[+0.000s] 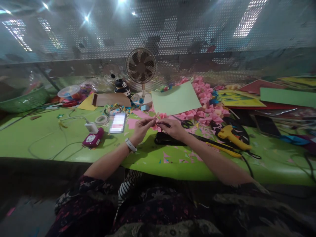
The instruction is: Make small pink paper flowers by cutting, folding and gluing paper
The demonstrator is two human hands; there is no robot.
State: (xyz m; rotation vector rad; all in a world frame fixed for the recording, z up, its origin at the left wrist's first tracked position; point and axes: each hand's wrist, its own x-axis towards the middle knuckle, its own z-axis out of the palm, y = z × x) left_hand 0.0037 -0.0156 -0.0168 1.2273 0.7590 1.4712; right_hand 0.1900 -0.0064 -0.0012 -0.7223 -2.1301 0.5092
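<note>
Both hands meet over the green table [145, 159], fingertips pinched on a small piece of pink paper [155, 124]. My left hand [144, 128], with a white watch on its wrist, grips it from the left. From the right, my right hand [172, 127] pinches the same piece; its exact shape is partly hidden by the fingers. Just below the hands lies a long black tool [170, 139], perhaps a stapler. Scissors [187, 123] with dark handles rest right behind my right hand. A heap of pink paper flowers [204, 95] rises behind, partly under a pale green sheet [176, 98].
A small fan [141, 65] stands at the back. To the left are a lit phone [118, 122], a tape roll [101, 119], a purple power adapter [93, 138] with cables and a green basket [24, 98]. A yellow glue gun [232, 136] and a dark phone [267, 125] lie right.
</note>
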